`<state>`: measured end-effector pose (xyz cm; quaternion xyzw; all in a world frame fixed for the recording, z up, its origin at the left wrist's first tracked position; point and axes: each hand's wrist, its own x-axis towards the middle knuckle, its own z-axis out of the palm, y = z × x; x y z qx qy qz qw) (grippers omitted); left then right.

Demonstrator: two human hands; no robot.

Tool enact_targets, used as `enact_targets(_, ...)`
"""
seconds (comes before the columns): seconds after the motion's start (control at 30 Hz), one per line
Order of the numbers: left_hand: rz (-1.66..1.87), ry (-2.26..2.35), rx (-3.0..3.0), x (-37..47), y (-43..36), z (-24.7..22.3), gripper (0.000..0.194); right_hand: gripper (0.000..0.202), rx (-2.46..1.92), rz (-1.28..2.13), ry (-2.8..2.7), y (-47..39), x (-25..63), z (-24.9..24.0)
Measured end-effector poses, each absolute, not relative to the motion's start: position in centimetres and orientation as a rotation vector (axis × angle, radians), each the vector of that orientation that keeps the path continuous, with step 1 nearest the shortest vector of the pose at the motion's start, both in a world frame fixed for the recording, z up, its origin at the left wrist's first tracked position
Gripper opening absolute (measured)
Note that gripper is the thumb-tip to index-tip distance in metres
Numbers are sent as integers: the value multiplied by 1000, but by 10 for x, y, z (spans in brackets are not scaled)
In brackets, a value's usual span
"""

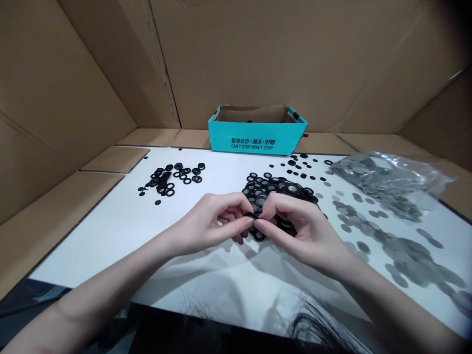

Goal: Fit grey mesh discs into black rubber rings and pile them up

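Note:
My left hand [230, 216] and my right hand [291, 221] meet in front of a heap of black rings with grey mesh centres [271, 186]. Between their thumbs and index fingers both pinch one small black ring [250, 215], mostly covered by the fingertips. Whether a mesh disc sits inside that ring I cannot tell. The heap lies just beyond the fingers, partly hidden by my right hand.
Loose black rings [187, 173] lie at the left of the white table [110, 216]. Grey mesh discs [405, 253] spread over the right side, near a clear plastic bag [391, 172] of discs. A turquoise box [258, 135] stands at the back, with cardboard walls [258, 59] around.

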<state>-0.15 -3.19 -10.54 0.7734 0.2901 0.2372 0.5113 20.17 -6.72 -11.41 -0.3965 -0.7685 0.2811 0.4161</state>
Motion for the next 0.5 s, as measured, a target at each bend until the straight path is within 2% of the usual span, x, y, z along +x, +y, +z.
enact_targets(0.17, 471, 730, 2006, -6, -29, -100, 11, 22, -956, 546, -1938, -69, 197, -119)
enact_targets(0.4, 597, 800, 2089, -5, -25, -105, 9, 13, -974, 384, -2092, -64, 201, -119)
enact_targets(0.5, 661, 795, 2115, -3, -26, -107, 10, 15, -977, 365, -2078, -64, 203, -119)
